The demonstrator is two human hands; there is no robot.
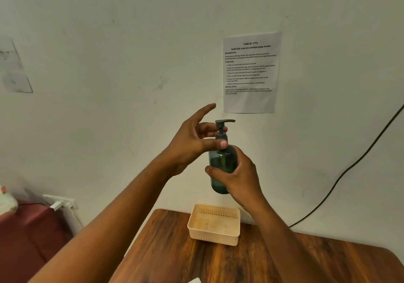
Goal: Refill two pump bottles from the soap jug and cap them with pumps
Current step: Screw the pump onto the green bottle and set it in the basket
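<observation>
A dark green pump bottle [219,162] is held up in the air above the table, in front of the wall. My right hand [238,173] wraps around its body from the right. A dark pump [223,125] sits on the bottle's neck, nozzle pointing right. My left hand [192,138] pinches the pump collar between thumb and fingers, with the index finger stretched upward. The soap jug and a second bottle are out of view.
A cream perforated basket [214,224] stands on the wooden table [196,258] near the wall, with nothing visible inside it. A printed task sheet [251,70] is taped to the wall. A black cable [349,167] runs down the wall at right. A wall socket [61,202] is at lower left.
</observation>
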